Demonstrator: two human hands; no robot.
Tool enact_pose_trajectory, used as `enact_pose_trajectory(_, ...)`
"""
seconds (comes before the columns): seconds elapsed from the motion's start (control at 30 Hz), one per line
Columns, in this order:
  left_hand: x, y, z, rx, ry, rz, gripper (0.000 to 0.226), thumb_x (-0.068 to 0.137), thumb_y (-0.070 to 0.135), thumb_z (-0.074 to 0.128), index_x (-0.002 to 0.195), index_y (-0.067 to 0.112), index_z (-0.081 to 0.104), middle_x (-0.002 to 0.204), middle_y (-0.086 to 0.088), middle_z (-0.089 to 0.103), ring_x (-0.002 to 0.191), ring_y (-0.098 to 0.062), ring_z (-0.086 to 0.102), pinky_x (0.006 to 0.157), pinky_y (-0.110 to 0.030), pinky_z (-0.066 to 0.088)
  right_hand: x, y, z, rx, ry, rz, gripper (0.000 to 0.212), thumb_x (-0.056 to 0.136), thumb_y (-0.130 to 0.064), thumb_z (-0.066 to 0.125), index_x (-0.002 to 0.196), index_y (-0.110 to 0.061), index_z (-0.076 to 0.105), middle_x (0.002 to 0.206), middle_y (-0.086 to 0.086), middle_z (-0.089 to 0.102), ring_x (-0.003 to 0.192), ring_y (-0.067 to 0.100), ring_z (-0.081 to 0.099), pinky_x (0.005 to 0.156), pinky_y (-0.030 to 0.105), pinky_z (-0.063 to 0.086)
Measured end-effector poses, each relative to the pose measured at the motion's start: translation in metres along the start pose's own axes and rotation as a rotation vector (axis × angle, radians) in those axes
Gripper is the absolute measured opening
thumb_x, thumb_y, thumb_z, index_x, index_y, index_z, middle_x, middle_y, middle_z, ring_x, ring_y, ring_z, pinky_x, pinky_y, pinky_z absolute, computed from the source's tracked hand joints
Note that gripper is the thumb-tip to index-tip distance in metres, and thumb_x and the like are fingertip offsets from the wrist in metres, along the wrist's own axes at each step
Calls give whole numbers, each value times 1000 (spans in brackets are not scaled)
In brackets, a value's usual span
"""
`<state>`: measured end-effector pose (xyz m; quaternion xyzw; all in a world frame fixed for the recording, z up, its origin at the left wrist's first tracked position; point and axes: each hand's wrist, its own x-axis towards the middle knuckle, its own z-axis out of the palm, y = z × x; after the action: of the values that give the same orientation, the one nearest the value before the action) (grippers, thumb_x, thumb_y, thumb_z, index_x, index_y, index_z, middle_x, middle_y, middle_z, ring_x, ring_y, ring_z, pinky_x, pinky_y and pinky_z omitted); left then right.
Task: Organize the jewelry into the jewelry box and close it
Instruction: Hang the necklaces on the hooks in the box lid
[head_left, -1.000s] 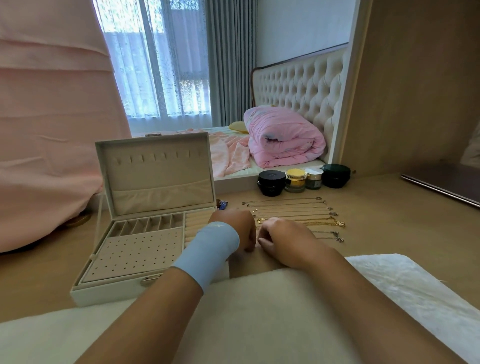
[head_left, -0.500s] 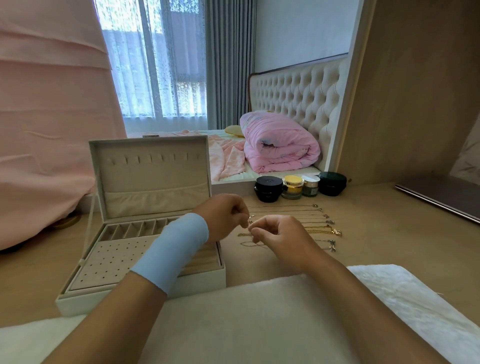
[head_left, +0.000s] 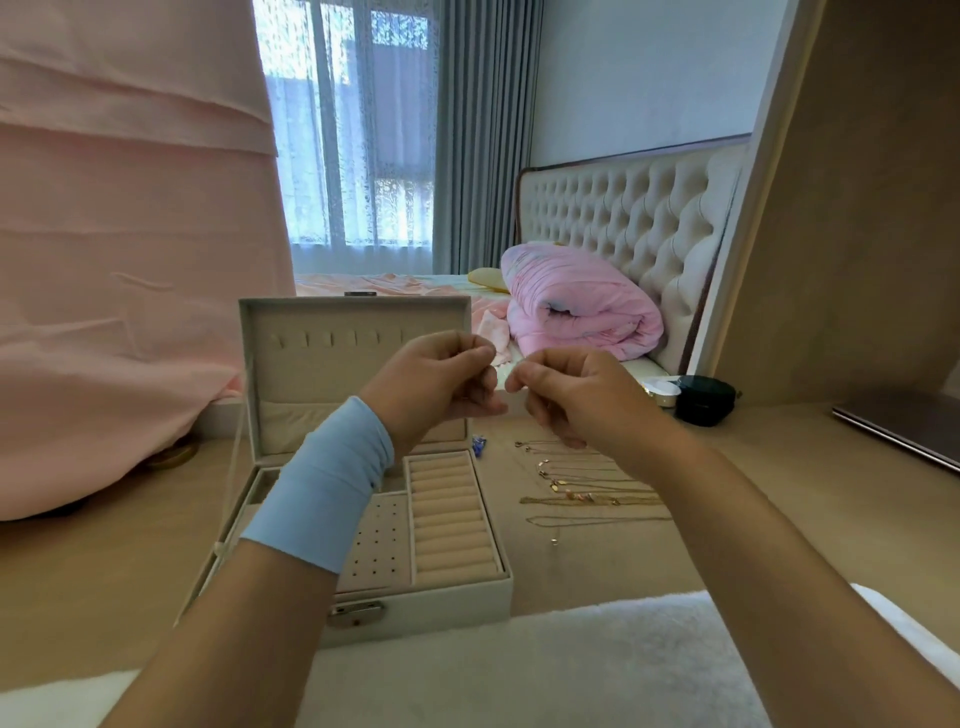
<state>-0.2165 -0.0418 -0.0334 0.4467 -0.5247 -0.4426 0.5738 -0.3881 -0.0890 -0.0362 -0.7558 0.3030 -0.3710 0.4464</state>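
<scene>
Showing, nearest, the open cream fabric-lined jewelry box on the pale wooden tabletop, with fine gold chain necklaces laid in rows just to its right. Above them the left hand and right hand each pinch fingertips together, seemingly on one chain too fine to see. The lid's hook row lies directly behind the left hand, the nearer one.
</scene>
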Motion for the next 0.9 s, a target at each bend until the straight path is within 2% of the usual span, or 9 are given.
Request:
enact_pose_trajectory(0.1, -2, 9, -15, 86, 72, 55, 10, 98, 9, 52, 91, 8, 59, 65, -3, 52, 52, -14, 49, 66, -34, 57, 15, -10, 10, -32, 9, -23, 25, 103, -18, 55, 85, -13, 72, 55, -2, 54, 38, 5, 36, 38, 16, 29)
enact_pose_trajectory(0.17, -4, 13, -25, 257, 125, 86, 8, 97, 10, 55, 90, 10, 60, 65, -2, 50, 51, -13, 45, 59, -32, 51, 25, -12, 17, -58, 36, -51, 24, 102, -18, 55, 86, -15, 72, 54, -5, 55, 38, 3, 38, 39, 14, 30)
enact_pose_trajectory(0.33, -4, 14, -49, 733, 250, 187, 11, 92, 29, 62, 95, 21, 69, 71, 5, 57, 63, -9, 50, 60, -20, 44, 47, -8, 36, -165, 85, -144, 18, 100, -22, 60, 87, -22, 74, 55, -14, 57, 46, -2, 49, 48, 10, 36)
enact_pose_trajectory(0.43, 0, 8, -58, 886, 322, 184, 19, 92, 37, 62, 90, 20, 71, 77, 3, 65, 72, -11, 56, 64, -22, 44, 58, 2, 46, -225, 180, -178, 13, 96, -25, 67, 85, -25, 73, 64, -13, 63, 53, -6, 54, 57, 11, 38)
enact_pose_trajectory(0.57, 7, -2, -64, 940, 421, 180, 15, 92, 36, 62, 85, 23, 68, 74, 10, 59, 72, -6, 53, 69, -23, 39, 72, 16, 58, -209, 329, -146, 15, 91, -25, 72, 78, -31, 69, 66, -12, 65, 60, -2, 59, 62, 18, 43)
enact_pose_trajectory(0.67, 16, -5, -65, 888, 542, 187, 18, 91, 35, 62, 85, 20, 70, 81, 6, 66, 78, -11, 59, 74, -25, 44, 86, 23, 63, -200, 417, -117, 12, 87, -27, 75, 76, -30, 70, 71, -7, 70, 74, 12, 68, 70, 29, 53)
enact_pose_trajectory(0.73, 25, -5, -65, 884, 617, 189, 21, 88, 33, 62, 80, 16, 72, 79, 4, 69, 79, -15, 62, 76, -25, 48, 94, 24, 66, -214, 474, -110, 7, 85, -26, 76, 79, -25, 73, 72, -6, 71, 75, 12, 69, 70, 26, 51)
enact_pose_trajectory(0.83, 36, -6, -62, 906, 692, 179, 25, 84, 32, 61, 67, 16, 69, 68, 2, 66, 72, -17, 61, 68, -24, 45, 105, 21, 68, -258, 563, -125, 7, 83, -24, 77, 79, -19, 75, 67, -12, 68, 67, 1, 63, 59, 9, 41)
enact_pose_trajectory(0.9, 40, -10, -61, 917, 708, 157, 31, 83, 33, 62, 58, 15, 63, 61, 0, 62, 66, -20, 59, 65, -24, 45, 110, 20, 70, -320, 612, -162, 6, 82, -22, 77, 77, -18, 75, 65, -13, 66, 66, 5, 64, 58, 9, 40)
